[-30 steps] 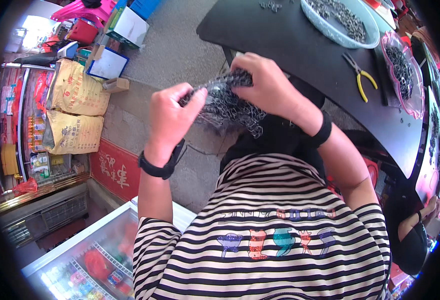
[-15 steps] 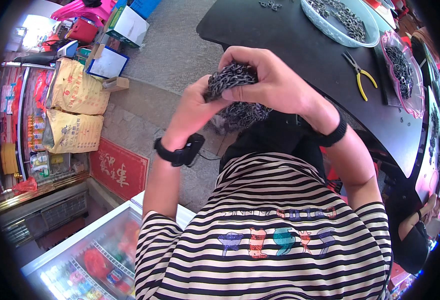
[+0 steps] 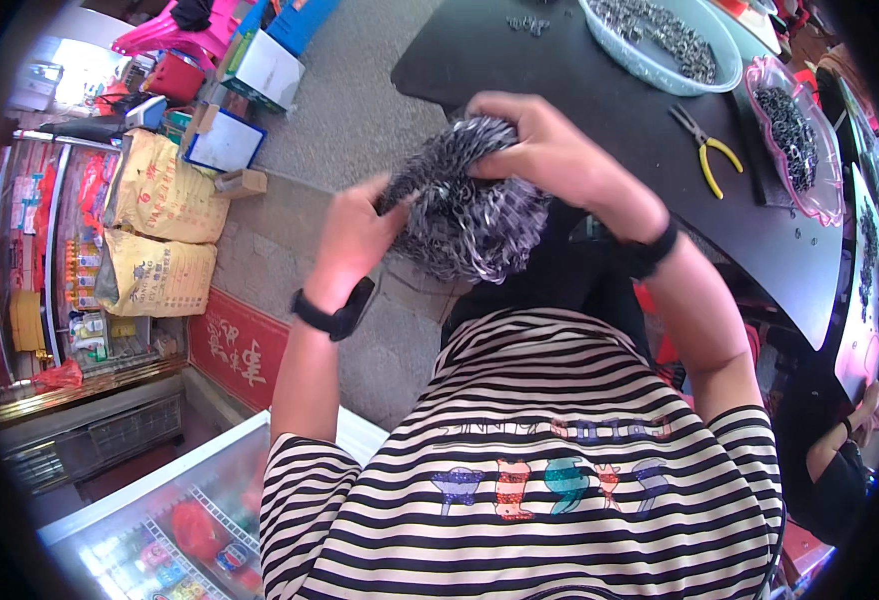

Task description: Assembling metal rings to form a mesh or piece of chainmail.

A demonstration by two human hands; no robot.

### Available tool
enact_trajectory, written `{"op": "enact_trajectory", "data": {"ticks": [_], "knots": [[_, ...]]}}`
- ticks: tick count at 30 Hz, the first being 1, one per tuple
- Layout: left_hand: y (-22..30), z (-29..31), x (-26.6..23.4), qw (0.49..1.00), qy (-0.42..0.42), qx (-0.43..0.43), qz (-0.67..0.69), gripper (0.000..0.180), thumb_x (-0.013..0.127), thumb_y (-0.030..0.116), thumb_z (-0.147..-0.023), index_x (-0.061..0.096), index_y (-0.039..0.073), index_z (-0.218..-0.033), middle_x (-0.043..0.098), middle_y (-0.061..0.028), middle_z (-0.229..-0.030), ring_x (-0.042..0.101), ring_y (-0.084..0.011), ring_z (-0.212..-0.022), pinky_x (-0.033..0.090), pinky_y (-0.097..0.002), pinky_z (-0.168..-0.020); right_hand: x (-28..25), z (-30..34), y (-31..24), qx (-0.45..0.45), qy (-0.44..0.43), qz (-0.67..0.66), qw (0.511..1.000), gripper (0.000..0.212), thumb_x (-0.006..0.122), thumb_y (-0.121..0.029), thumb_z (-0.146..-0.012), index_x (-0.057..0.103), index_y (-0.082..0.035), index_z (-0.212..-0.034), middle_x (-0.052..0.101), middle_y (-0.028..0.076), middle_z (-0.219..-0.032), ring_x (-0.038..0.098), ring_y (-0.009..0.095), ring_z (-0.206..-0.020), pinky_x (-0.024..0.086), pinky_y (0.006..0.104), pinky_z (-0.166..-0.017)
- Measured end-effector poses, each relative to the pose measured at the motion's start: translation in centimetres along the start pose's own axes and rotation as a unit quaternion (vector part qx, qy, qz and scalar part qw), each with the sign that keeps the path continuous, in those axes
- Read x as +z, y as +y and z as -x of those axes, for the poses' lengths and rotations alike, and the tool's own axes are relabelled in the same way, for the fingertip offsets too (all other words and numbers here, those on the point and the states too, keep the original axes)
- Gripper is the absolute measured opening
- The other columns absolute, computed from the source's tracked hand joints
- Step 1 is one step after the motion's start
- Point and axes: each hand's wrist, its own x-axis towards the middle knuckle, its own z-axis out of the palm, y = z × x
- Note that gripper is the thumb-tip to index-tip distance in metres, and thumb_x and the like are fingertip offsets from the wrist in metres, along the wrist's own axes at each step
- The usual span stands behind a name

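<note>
Between my two hands hangs a thick bundle of dark metal chain (image 3: 480, 225), its many strands bunched at the top and spreading out below. My left hand (image 3: 362, 225) grips the bundle's left side, thumb pressed into the strands. On the upper right, my right hand (image 3: 532, 145) has its fingers wrapped over the chain and its thumb in front. Parts of both hands' fingers are hidden behind the links, and the lower strands are slightly blurred. The bundle is held in the air in front of my lap, left of the black table (image 3: 600, 130).
On the table lie yellow-handled pliers (image 3: 708, 155) and a few loose metal pieces (image 3: 528, 24). A pale blue basin (image 3: 650, 70) and a pink-rimmed tray (image 3: 828, 205) hold more metal pieces. Yellow sacks (image 3: 165, 195) and a glass-topped freezer (image 3: 175, 520) are at left. Another person's arm (image 3: 840, 440) shows at right.
The chain bundle has turned and opened out, so more of its strands show. My hands have moved a little farther apart, the left one shifting left and down.
</note>
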Motion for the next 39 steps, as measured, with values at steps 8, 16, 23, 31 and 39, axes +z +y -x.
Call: {"op": "enact_trajectory", "data": {"ticks": [8, 16, 23, 31, 39], "knots": [[2.4, -0.5, -5.6, 0.997, 0.006, -0.014, -0.070, 0.027, 0.069, 0.032, -0.081, 0.065, 0.005, -0.081, 0.064, -0.0153, -0.069, 0.064, -0.0350, -0.065, 0.045, -0.0412, -0.054, 0.2, -0.3, -1.3, -0.016, 0.094, 0.256, 0.962, 0.040, 0.067, -0.010, -0.065, 0.058, -0.002, -0.103, 0.064, 0.022, -0.088, 0.063, 0.037, -0.089, 0.049, 0.0423, -0.076], [-3.8, -0.3, -2.7, 0.978, -0.106, -0.053, -0.173, 0.024, 0.067, 0.032, -0.075, 0.070, 0.009, -0.083, 0.065, -0.0197, -0.081, 0.064, -0.0378, -0.082, 0.050, -0.0454, -0.072, 1.8, 0.3, 1.9, -0.044, -0.010, 0.508, 0.860, 0.025, 0.061, -0.005, -0.063, 0.069, -0.011, -0.086, 0.067, 0.017, -0.080, 0.066, 0.037, -0.082, 0.054, 0.0457, -0.075], [0.0, -0.9, -8.7, 1.000, -0.010, 0.005, -0.021, 0.038, 0.066, 0.037, -0.083, 0.065, -0.001, -0.075, 0.060, -0.0178, -0.063, 0.059, -0.0257, -0.055, 0.044, -0.0393, -0.055, 0.0, -0.8, -5.9, -0.190, 0.040, 0.399, 0.896, 0.031, 0.069, -0.008, -0.071, 0.059, -0.004, -0.100, 0.063, 0.018, -0.091, 0.059, 0.037, -0.095, 0.047, 0.0393, -0.083], [-1.7, -2.3, -5.0, 0.990, -0.124, -0.065, -0.036, 0.037, 0.069, 0.037, -0.080, 0.068, 0.001, -0.086, 0.060, -0.0176, -0.064, 0.063, -0.0246, -0.062, 0.048, -0.0345, -0.064, -2.1, -2.2, -2.2, -0.193, 0.153, 0.256, 0.935, 0.032, 0.063, 0.000, -0.070, 0.058, -0.003, -0.102, 0.061, 0.018, -0.088, 0.063, 0.035, -0.087, 0.048, 0.0389, -0.077], [-1.3, 0.6, -11.2, 0.975, -0.062, 0.071, -0.199, 0.039, 0.077, 0.028, -0.071, 0.068, 0.007, -0.103, 0.066, -0.0118, -0.093, 0.063, -0.0266, -0.089, 0.048, -0.0357, -0.079, -2.7, -3.2, -5.8, -0.197, 0.168, 0.323, 0.910, 0.026, 0.050, 0.004, -0.067, 0.058, 0.002, -0.092, 0.061, 0.023, -0.088, 0.060, 0.040, -0.087, 0.047, 0.0397, -0.076]]}}
